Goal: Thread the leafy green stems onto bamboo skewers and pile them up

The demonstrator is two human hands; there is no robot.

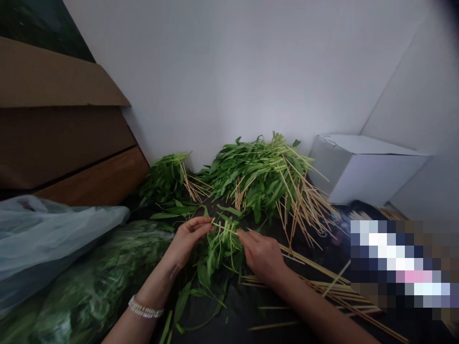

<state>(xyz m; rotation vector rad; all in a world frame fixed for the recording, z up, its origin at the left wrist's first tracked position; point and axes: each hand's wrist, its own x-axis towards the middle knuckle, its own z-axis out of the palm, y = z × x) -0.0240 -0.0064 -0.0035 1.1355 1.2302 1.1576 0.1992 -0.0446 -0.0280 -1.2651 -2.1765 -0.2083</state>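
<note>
Both hands, left hand (188,236) and right hand (261,253), pinched one skewer (225,226) threading greens (218,248) (finished pile (261,177) at twelve o'clock); sliding needs steadiness.

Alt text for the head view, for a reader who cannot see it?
Two bare hands, left hand and right hand, hold a small bunch of leafy greens on a thin wooden skewer. Behind lies a pile of skewered greens; a white box sits at right.

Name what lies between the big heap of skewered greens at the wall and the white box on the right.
In the head view, only bare skewer ends fanning from the big heap of skewered greens toward the white box; behind them, dark surface and wall.
</note>
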